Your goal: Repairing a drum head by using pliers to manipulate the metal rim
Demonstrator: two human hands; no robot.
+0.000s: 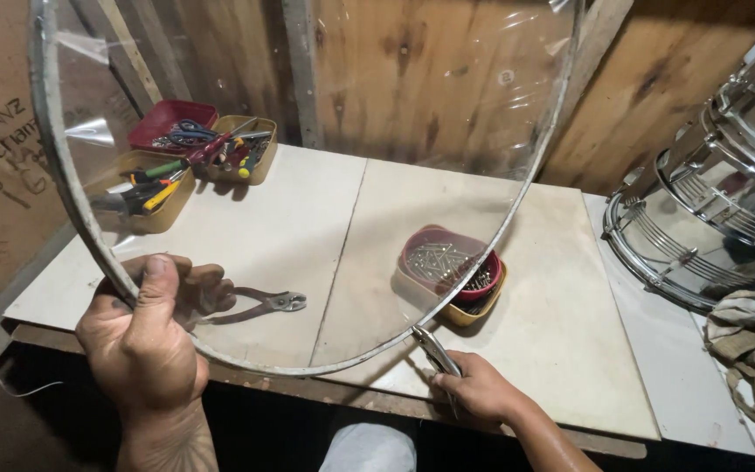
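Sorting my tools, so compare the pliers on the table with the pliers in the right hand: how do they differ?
The table pliers lie flat and untouched behind the clear drumhead; the held pliers are gripped by the right hand. The table pliers' handles look dark; the held pliers look bare metal. The held pliers' tip meets the hoop, which the left hand holds up; the table pliers touch nothing but the table.
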